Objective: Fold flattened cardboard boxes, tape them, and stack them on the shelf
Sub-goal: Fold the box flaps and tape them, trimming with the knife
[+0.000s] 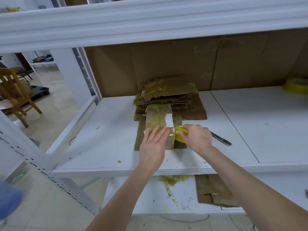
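Observation:
A small folded cardboard box (158,117), covered with old yellowish tape and a white label, stands on the white shelf (106,144). My left hand (154,144) presses flat on the box's near top with straight fingers. My right hand (196,137) grips a yellow tape roll (180,133) against the box's right side, and a clear strip runs from the roll onto the box top. Behind the box lies a stack of flattened cardboard boxes (168,94). A flat cardboard sheet (139,139) lies under the box.
A box cutter (221,139) lies on the shelf right of my right hand. A second yellow tape roll (296,85) sits at the far right. Large cardboard sheets (183,64) line the shelf back. Cardboard scraps (215,192) and tape bits lie on the lower shelf. A wooden chair (15,95) stands at left.

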